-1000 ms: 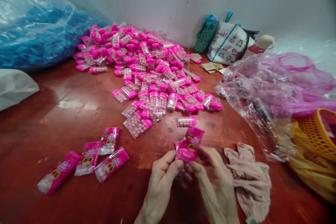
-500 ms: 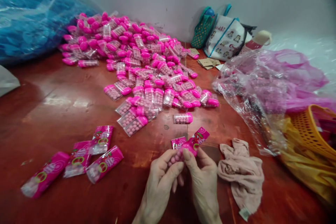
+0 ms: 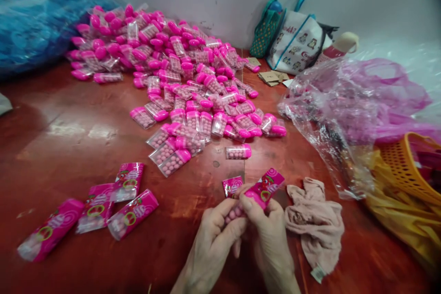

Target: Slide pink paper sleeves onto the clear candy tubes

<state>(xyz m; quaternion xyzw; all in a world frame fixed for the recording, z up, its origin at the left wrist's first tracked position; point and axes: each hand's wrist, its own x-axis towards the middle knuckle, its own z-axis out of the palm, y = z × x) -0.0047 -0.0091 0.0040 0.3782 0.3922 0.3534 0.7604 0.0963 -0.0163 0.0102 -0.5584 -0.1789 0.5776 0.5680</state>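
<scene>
In front of me, my left hand [image 3: 212, 239] is closed around the body of a clear candy container with pink balls [image 3: 234, 213]. My right hand [image 3: 272, 239] pinches a printed pink sleeve [image 3: 267, 186] at the container's pink cap end, thumb on top. How far the sleeve goes over the cap is partly hidden by my fingers. Just beyond my hands lies a printed pink wrapper [image 3: 232, 185]. To the left are several sleeved containers [image 3: 132, 213]. A single unsleeved container [image 3: 238, 151] rests ahead, in front of a large pile of pink-capped containers [image 3: 172, 73].
A crumpled pale pink cloth [image 3: 317, 225] lies right of my hands. Farther right are clear and pink plastic bags [image 3: 344, 105] and a yellow basket [image 3: 399, 165]. A blue-filled bag [image 3: 31, 23] stands back left; a white printed bag [image 3: 296, 43] leans against the wall.
The view has shifted slightly. My hands have moved a little to the right with the container and sleeve, and more of the sleeve's printed face shows. The other containers lie still.
</scene>
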